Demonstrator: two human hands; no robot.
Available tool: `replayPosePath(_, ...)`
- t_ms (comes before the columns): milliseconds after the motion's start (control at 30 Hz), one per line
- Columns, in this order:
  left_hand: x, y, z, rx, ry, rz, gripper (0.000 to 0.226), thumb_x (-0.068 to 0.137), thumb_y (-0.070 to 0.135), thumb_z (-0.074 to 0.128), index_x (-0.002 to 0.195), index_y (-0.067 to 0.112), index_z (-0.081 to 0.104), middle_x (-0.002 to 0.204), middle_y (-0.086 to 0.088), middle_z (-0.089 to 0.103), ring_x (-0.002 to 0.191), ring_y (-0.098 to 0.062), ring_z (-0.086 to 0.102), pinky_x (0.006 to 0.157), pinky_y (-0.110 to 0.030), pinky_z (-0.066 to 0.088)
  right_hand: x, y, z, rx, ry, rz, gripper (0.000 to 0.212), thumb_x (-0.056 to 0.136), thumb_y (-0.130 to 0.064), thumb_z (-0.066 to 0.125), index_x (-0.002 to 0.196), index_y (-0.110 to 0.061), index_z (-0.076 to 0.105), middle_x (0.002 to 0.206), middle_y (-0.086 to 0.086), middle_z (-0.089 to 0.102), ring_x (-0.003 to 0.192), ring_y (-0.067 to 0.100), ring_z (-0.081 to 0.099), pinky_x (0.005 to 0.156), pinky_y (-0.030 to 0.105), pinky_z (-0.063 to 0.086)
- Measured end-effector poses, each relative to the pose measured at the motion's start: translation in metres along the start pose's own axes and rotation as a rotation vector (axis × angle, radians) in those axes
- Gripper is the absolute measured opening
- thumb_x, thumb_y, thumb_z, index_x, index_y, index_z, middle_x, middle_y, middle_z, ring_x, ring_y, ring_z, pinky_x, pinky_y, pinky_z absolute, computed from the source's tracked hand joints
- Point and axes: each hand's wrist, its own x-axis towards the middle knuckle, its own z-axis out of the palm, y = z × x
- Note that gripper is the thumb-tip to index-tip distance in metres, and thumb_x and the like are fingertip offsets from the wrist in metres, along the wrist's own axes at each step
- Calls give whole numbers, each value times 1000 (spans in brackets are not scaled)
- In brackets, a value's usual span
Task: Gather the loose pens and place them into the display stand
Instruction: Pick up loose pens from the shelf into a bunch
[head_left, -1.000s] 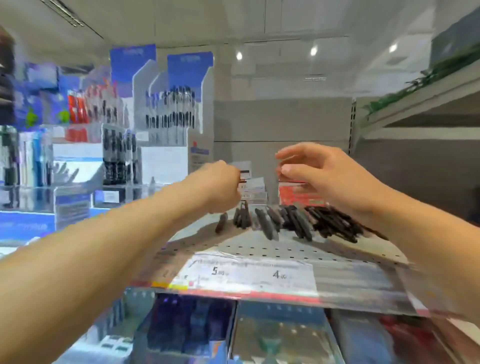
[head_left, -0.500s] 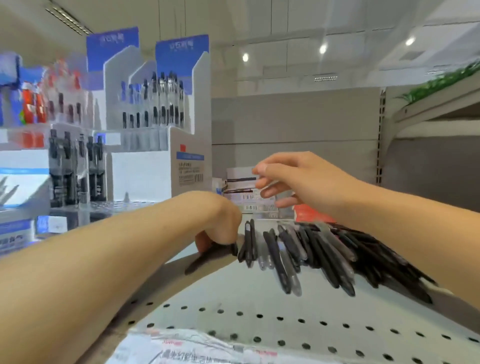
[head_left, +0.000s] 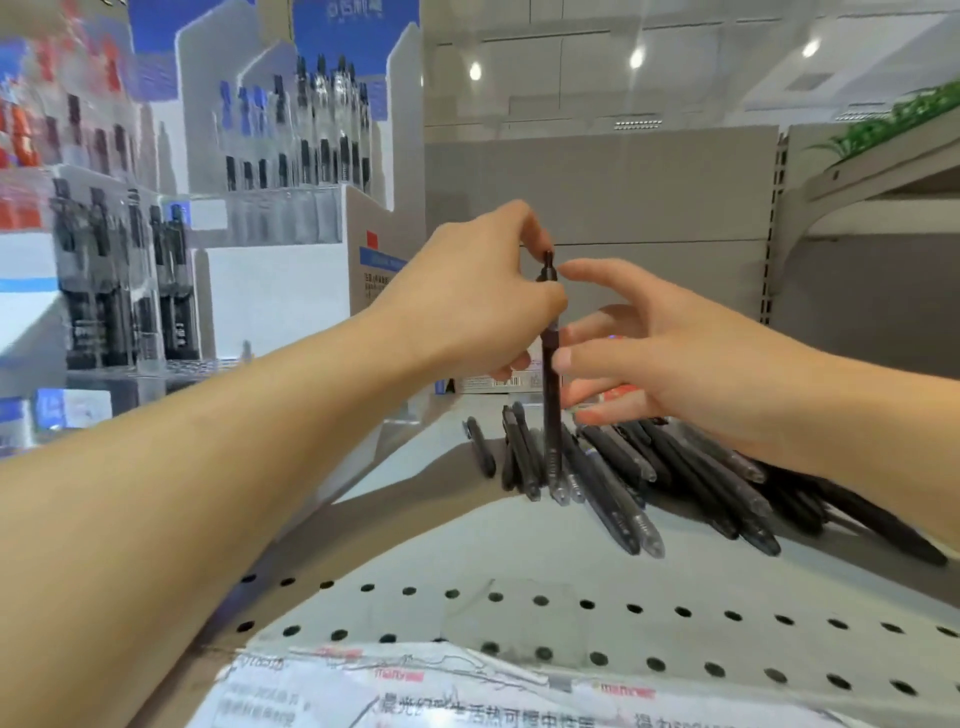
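On the perforated shelf (head_left: 519, 561), the left hand (head_left: 467, 296) pinches one black pen (head_left: 550, 395) upright above the loose pile of pens (head_left: 675, 478). The right hand (head_left: 665, 353) hovers beside it, fingers relaxed, holding nothing. Gathering looks barely begun. Next, I'd guess, comes carrying it left to the display stand (head_left: 291, 218), whose slots already hold upright pens.

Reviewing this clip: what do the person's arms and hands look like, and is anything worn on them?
Two bare hands and bare forearms. The left hand and right hand show no gloves, rings, watch or bracelet. No sleeve reaches the visible part of either forearm. No marks or tattoos can be seen.
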Motion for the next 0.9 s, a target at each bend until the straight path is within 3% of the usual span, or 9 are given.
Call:
replayPosePath(133, -1, 6, 3, -64, 75, 48, 6, 94, 26, 54, 99, 25, 58, 65, -1, 72, 50, -13, 70, 42, -28, 57, 0, 3, 6, -62, 43, -80, 79, 88, -8, 74, 143, -54, 40, 92, -2, 70, 83, 26, 77, 73, 46, 64)
replayPosePath(200, 0, 2, 5, -93, 109, -1, 14, 96, 29, 48, 98, 24, 60, 68, -3, 72, 51, -17, 70, 45, -33, 58, -2, 4, 6, -84, 95, -98, 84, 88, -5, 72, 144, -57, 36, 96, 5, 68, 84, 29, 76, 71, 47, 63)
replayPosePath(233, 1, -2, 5, -15, 116, -13, 18, 95, 28, 44, 100, 23, 61, 73, -4, 72, 56, -21, 71, 51, -37, 60, -3, 4, 5, -91, 116, -103, 86, 89, -4, 72, 145, -58, 34, 99, 7, 68, 84, 30, 76, 70, 47, 63)
replayPosePath(300, 2, -14, 5, 428, 28, -2, 21, 92, 25, 43, 100, 18, 61, 83, -7, 66, 68, -30, 67, 63, -39, 57, -5, 4, 3, -107, 136, -120, 89, 87, -2, 71, 144, -60, 33, 99, 8, 69, 82, 32, 76, 70, 49, 64)
replayPosePath(367, -6, -22, 13, 812, -178, -79, 13, 91, 24, 48, 82, 16, 55, 78, -5, 54, 64, -27, 55, 62, -35, 50, -6, 2, 4, -131, 124, -137, 88, 85, -2, 70, 141, -61, 36, 97, 10, 69, 81, 35, 76, 70, 51, 64)
replayPosePath(433, -12, -29, 25, 957, -384, -194, 26, 93, 28, 55, 70, 18, 47, 74, -2, 48, 60, -21, 50, 60, -33, 49, -6, 1, 5, -145, 93, -132, 88, 85, 1, 68, 139, -62, 37, 98, 8, 69, 81, 31, 76, 69, 47, 64)
replayPosePath(600, -7, -34, 33, 912, -559, -255, 17, 98, 34, 52, 94, 18, 53, 74, 1, 49, 64, -14, 46, 64, -29, 45, -6, 1, 6, -145, 70, -131, 79, 87, -5, 70, 132, -63, 41, 101, 5, 67, 81, 29, 77, 69, 44, 64)
replayPosePath(767, -7, -33, 31, 887, -592, -295, 21, 93, 30, 56, 76, 17, 55, 74, -1, 56, 65, -15, 52, 55, -28, 45, -6, 0, 6, -144, 71, -143, 69, 93, -11, 70, 134, -60, 42, 93, 3, 65, 82, 22, 78, 71, 42, 64)
replayPosePath(900, -4, -26, 16, 731, -380, -274, 9, 87, 21, 62, 91, 13, 64, 71, -2, 65, 61, -16, 64, 52, -31, 54, -5, -2, 4, -134, 70, -130, 68, 93, -9, 70, 137, -54, 43, 87, -1, 65, 82, 23, 78, 72, 43, 64)
